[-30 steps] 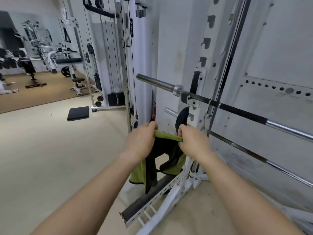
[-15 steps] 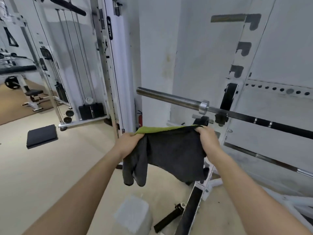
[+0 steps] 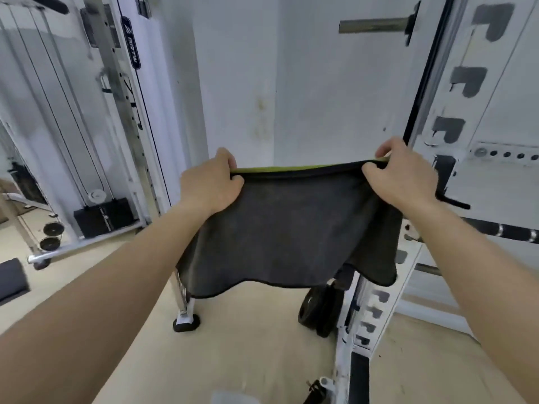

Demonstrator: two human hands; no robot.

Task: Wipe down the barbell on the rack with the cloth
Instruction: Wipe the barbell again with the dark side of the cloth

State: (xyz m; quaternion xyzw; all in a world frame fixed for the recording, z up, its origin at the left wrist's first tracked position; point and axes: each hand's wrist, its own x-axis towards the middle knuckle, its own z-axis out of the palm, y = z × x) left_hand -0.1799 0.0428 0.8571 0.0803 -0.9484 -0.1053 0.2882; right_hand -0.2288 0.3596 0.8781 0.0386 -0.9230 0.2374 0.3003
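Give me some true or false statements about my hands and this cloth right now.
1. The left hand and the right hand both grip the cloth by its top edge. True.
2. The cloth is bunched into a ball. False: it hangs spread between the hands.
3. Its side facing the camera is dark grey. True.
4. The left hand holds the bar. False: it holds only the cloth; neither hand touches the barbell.
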